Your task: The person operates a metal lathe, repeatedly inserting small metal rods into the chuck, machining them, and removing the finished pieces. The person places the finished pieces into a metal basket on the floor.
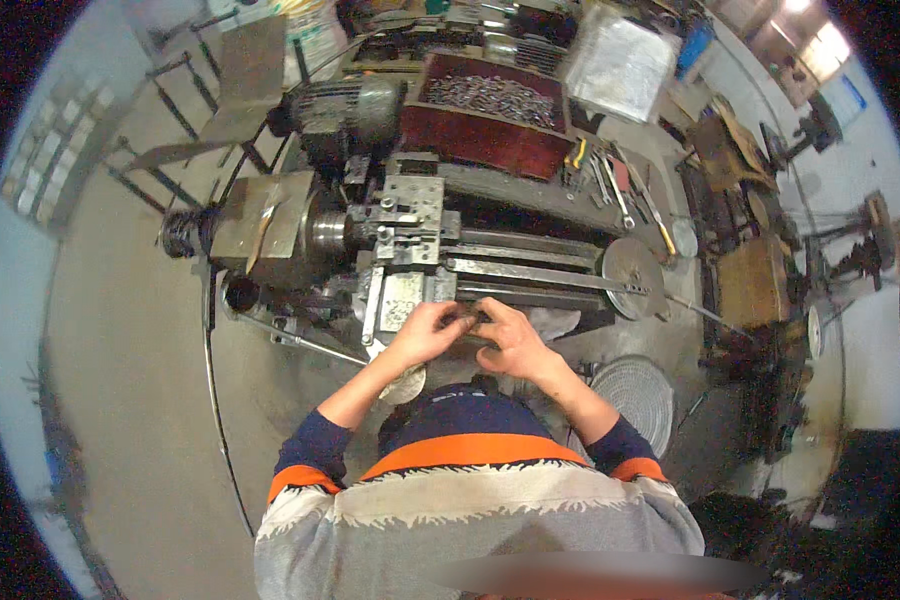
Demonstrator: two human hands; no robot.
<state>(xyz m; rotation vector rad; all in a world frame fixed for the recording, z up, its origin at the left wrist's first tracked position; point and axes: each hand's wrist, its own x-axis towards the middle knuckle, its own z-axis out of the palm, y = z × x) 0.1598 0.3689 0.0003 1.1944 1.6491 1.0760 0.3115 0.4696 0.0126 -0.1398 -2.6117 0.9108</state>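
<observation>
Close in front of my body, my left hand [430, 334] and my right hand [513, 340] come together, fingertips meeting. The fingers of both are curled inward, and a small dark spot shows between them; what it is I cannot make out. Just beyond them is a lathe-like machine with a metal tool block [412, 222] bolted on its carriage. A round spindle chuck [328, 232] sits to the left of the block. Long metal rails [530, 272] run off to the right, toward a round metal disc [632, 276].
A dark red tray [485, 142] full of small metal pieces stands behind the machine, with an electric motor [350, 112] to its left. Wrenches [615, 195] lie to the right of the tray. A long lever [310, 343] sticks out low on the left. A chair [232, 125] stands far left.
</observation>
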